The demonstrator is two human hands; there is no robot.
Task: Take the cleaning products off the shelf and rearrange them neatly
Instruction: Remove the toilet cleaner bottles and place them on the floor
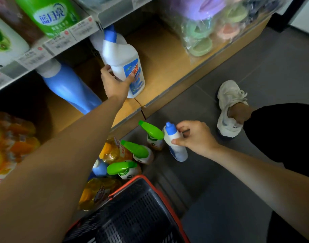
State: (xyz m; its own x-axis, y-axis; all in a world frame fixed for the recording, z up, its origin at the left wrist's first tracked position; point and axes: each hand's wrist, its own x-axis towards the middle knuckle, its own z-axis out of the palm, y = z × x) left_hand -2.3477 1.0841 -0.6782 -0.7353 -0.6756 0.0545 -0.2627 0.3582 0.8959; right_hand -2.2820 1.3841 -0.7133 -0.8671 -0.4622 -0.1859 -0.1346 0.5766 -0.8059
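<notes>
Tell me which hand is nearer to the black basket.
Right. The right hand grips a small bottle low by the floor, just beyond the basket. The left hand is up at the shelf, gripping a bigger white bottle, much farther off.

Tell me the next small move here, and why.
Probably release the small blue-capped bottle from the right hand: its base seems to touch the floor beside the green-capped spray bottles, while the left hand grips another white bottle on the shelf.
</notes>
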